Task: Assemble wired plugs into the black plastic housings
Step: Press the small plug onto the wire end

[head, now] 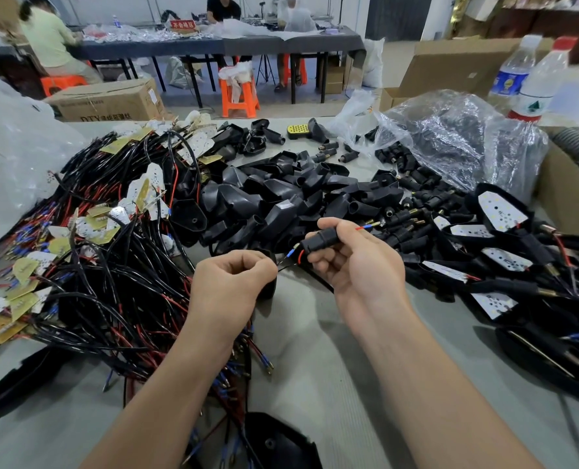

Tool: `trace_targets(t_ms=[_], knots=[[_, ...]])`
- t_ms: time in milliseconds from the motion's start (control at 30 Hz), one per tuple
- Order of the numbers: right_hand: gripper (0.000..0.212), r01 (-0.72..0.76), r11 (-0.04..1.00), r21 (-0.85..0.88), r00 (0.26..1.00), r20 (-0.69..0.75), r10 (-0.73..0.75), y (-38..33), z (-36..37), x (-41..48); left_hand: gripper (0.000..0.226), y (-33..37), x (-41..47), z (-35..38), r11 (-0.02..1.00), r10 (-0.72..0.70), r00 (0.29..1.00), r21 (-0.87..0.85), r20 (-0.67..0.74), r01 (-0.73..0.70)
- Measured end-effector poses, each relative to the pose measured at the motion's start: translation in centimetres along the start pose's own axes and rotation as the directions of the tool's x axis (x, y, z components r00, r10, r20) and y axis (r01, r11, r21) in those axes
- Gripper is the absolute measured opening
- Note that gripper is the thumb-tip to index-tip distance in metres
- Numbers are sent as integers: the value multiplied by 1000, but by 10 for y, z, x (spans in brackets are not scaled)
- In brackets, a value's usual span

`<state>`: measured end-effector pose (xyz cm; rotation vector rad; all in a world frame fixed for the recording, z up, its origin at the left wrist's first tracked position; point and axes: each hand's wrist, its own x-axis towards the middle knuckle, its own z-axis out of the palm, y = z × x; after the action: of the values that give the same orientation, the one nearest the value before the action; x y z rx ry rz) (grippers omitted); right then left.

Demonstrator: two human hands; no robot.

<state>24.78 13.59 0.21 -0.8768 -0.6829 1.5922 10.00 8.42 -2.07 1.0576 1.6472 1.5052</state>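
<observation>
Mid-frame, the right hand (352, 262) grips a black plug (318, 243) and the left hand (230, 279) pinches its thin wire (286, 265), fingers curled tight. I think the plug is being wired, and next it must be pushed into a black housing (281, 211) from the pile just above. Wires (112, 282) cover the gray table (315, 360); people (48, 42) sit top left.
</observation>
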Motion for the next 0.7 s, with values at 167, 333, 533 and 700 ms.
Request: trace_targets(t_ms=[167, 333, 533, 700], knots=[[30, 7, 1000, -4, 1000, -4, -7, -1, 1, -1, 23, 2, -2, -1, 999, 4, 997, 49, 71, -8], [30, 6, 997, -71, 1000, 22, -5, -5, -2, -1, 29, 1, -2, -1, 998, 9, 999, 66, 36, -11], [32, 47, 978, -203, 997, 71, -34, -9, -2, 0, 27, 1, -1, -3, 998, 41, 999, 41, -27, -40], [35, 48, 961, -271, 998, 45, -37, -10, -3, 2, 27, 2, -1, -4, 995, 99, 993, 10, -69, -99]])
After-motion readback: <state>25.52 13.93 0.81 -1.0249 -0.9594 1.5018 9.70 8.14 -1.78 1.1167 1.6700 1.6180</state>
